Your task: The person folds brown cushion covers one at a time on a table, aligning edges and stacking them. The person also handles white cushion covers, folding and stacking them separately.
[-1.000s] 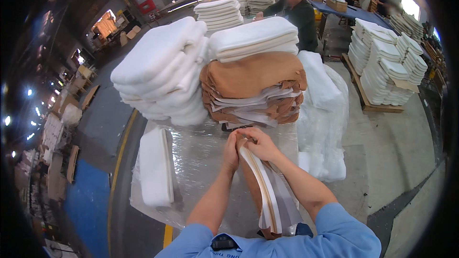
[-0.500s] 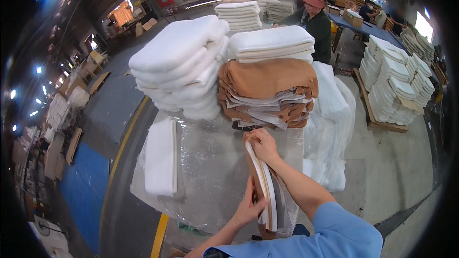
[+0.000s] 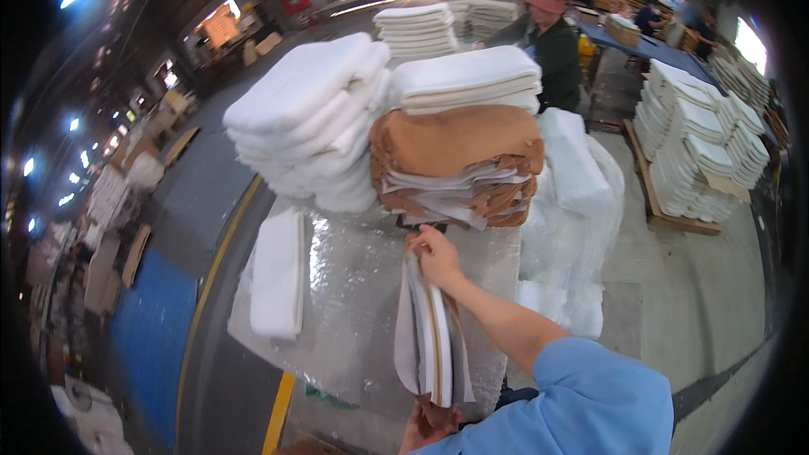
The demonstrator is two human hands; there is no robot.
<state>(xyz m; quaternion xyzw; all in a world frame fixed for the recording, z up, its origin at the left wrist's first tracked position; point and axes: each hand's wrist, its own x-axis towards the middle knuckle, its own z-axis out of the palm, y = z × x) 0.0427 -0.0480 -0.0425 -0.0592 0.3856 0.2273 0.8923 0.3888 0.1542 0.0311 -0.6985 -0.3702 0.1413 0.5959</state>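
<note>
A layered foam cushion (image 3: 437, 341) stands on its long edge on the plastic-wrapped surface before me. White and tan layers show along its top, and a brown fabric cover (image 3: 408, 341) with a greyish inner side hangs loosely along both sides. At the far end, my right hand (image 3: 436, 258) is closed, pinching the cover and the cushion's tip. My left hand (image 3: 428, 426) is at the near end with its fingers curled on the cover's brown end; my blue sleeve hides part of it. Just beyond my right hand lies a pile of brown fabric covers (image 3: 459, 143).
White padding stacks (image 3: 295, 109) rise at the far left, and a folded white pad (image 3: 279, 274) lies left of the cushion. Wrapped white bundles (image 3: 573, 227) stand on the right. Beyond the stacks is a person in a red hat (image 3: 552, 42). A loaded pallet (image 3: 674, 217) sits farther right.
My left hand has slid from the cushion's side to its near end. The cover's left side now hangs further open. My right hand stays at the far end; the view has shifted slightly.
</note>
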